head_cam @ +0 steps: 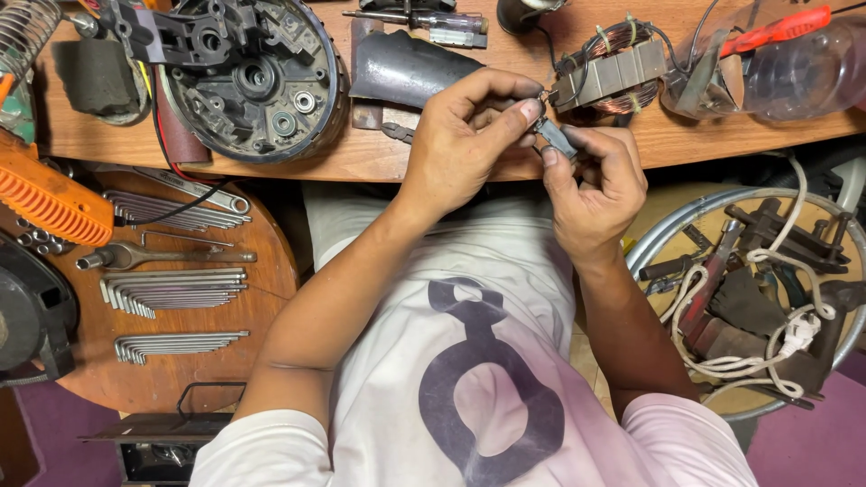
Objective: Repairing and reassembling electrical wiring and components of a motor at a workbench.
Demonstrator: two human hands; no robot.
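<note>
Grey metal part point(557, 138) sat pinched between your left hand point(465, 135) and right hand point(591, 185), fingers closed on it, above one wooden bench point(361, 149), one copper-wound stator point(609, 77) just beyond your fingertips.

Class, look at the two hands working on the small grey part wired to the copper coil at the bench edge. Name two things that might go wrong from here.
1. The left hand and right hand pinch the small grey part just off the bench edge; if the grip slips, it may drop.
2. The part hangs on thin wires from the copper coil; a tug might break them or drag the coil off.
</note>
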